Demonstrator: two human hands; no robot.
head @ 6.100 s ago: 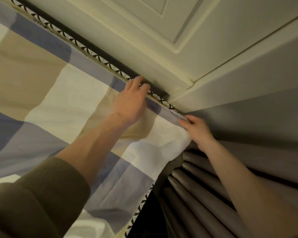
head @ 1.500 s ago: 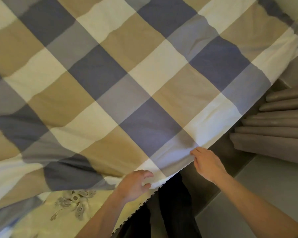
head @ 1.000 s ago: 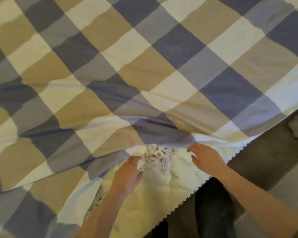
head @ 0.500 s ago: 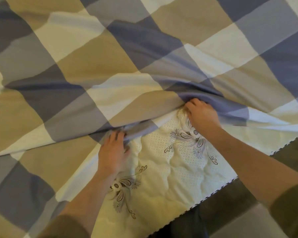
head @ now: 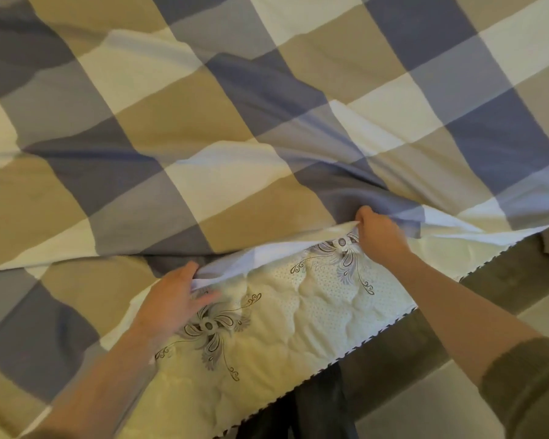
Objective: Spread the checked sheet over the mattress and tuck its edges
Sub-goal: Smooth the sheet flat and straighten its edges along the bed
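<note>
Fingers (head: 208,300) of left hand (head: 168,304) and right hand (head: 381,236) clamp checked sheet (head: 235,128) edge above mattress (head: 301,331).

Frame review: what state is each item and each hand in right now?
checked sheet: lies over most of the mattress, wrinkled, near edge bunched up and not tucked.
mattress: near strip bare, the rest covered.
left hand: holds the sheet's edge.
right hand: fingers curled, gripping the sheet's edge.

the cream quilted mattress (head: 298,331) carries the rumpled checked sheet (head: 203,122), its near strip left bare.
</note>
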